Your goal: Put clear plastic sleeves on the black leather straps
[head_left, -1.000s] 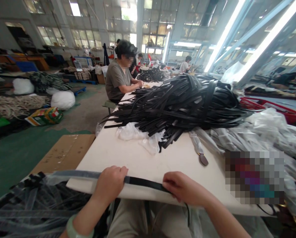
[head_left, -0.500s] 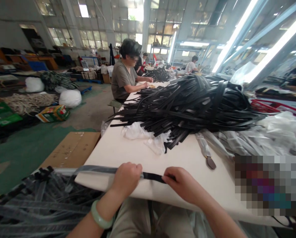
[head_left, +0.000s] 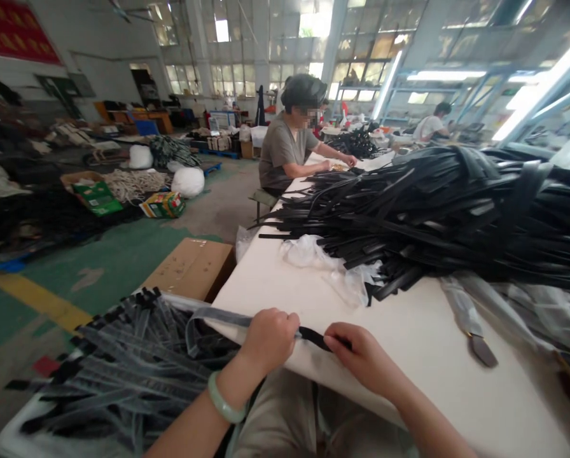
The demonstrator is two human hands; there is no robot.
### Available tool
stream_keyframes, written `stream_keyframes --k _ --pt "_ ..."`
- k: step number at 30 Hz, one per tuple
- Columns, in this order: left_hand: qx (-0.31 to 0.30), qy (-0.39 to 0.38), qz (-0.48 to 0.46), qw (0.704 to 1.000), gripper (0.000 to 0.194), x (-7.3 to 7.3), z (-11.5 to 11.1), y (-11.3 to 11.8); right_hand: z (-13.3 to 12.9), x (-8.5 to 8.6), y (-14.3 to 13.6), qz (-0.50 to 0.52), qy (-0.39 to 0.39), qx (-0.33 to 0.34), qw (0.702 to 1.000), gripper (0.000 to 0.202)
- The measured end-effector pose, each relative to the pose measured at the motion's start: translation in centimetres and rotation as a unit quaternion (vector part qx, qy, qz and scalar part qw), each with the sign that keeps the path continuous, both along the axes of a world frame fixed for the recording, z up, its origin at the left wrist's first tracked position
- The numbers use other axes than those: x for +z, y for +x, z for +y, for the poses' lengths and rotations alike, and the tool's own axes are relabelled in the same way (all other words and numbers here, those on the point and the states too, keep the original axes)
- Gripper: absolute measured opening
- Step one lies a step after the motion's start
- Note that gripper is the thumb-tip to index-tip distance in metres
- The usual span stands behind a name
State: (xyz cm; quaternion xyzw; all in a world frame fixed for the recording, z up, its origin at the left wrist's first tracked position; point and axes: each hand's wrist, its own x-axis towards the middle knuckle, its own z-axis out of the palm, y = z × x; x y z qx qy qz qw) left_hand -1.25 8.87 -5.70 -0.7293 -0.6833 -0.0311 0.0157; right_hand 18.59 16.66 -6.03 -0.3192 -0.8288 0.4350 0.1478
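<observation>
A black strap [head_left: 313,338], its left part inside a clear plastic sleeve [head_left: 222,316], stretches between my two hands over the near edge of the white table [head_left: 275,280]. My left hand [head_left: 271,337] is closed around it where the sleeve ends. The bare black end is pinched by my right hand [head_left: 354,346]. From my left hand the sleeved part runs left and bends down over the table corner. Below it, a white bin [head_left: 8,439] holds many sleeved straps [head_left: 123,375].
Black straps [head_left: 409,216] are heaped across the table, with crumpled plastic [head_left: 333,267] before them. A brown-tipped sleeved strap [head_left: 481,351] lies at right. A cardboard box [head_left: 189,270] stands left of the table. A seated person [head_left: 285,149] works at the far side.
The view has turned left, bringing more of the bin into sight. Both hands still hold the strap, which now bends slightly between them.
</observation>
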Motion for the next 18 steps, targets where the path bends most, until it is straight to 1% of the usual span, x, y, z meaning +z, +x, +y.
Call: stream_keyframes --k 2,4,5,7,9,11,15,16,17,18 --pt "-0.002 0.001 0.0 1.0 0.005 0.1 -0.4 -0.6 -0.4 0.2 -0.6 0.056 -0.061 0.028 0.996 0.037" --pt "0.011 0.008 0.0 1.0 0.002 0.4 -1.2 -1.8 -0.3 0.3 -0.8 0.089 -0.119 0.032 0.988 0.042" --pt "0.021 0.014 0.0 1.0 0.006 0.6 -1.6 -2.4 -0.1 0.3 -0.8 0.09 -0.134 0.029 0.986 0.043" --pt "0.035 0.024 -0.001 0.999 0.018 0.9 -2.3 -3.5 0.0 0.5 -1.0 0.063 -0.117 0.021 0.991 0.042" --pt "0.03 0.031 -0.002 0.999 0.023 1.1 -2.6 -3.8 -0.4 0.8 -1.7 0.031 -0.066 0.023 0.997 0.037" --pt "0.005 0.032 -0.001 0.999 0.018 1.1 -2.6 -3.3 -1.4 1.2 -3.0 0.027 -0.035 0.031 0.999 0.031" --pt "-0.045 0.033 -0.001 0.998 0.006 0.7 -2.6 -1.5 -3.9 1.3 -5.8 0.053 -0.02 0.039 0.998 0.024" --pt "-0.046 0.036 -0.001 0.998 0.005 0.6 -2.7 -1.6 -4.3 1.2 -6.2 0.049 -0.016 0.038 0.998 0.022" --pt "-0.039 0.041 0.0 0.998 0.005 0.5 -3.0 -2.2 -4.6 1.1 -6.4 0.04 -0.012 0.037 0.998 0.019" --pt "-0.024 0.049 0.0 0.999 0.007 0.4 -3.5 -3.3 -4.7 0.9 -6.4 0.028 -0.006 0.037 0.999 0.017"
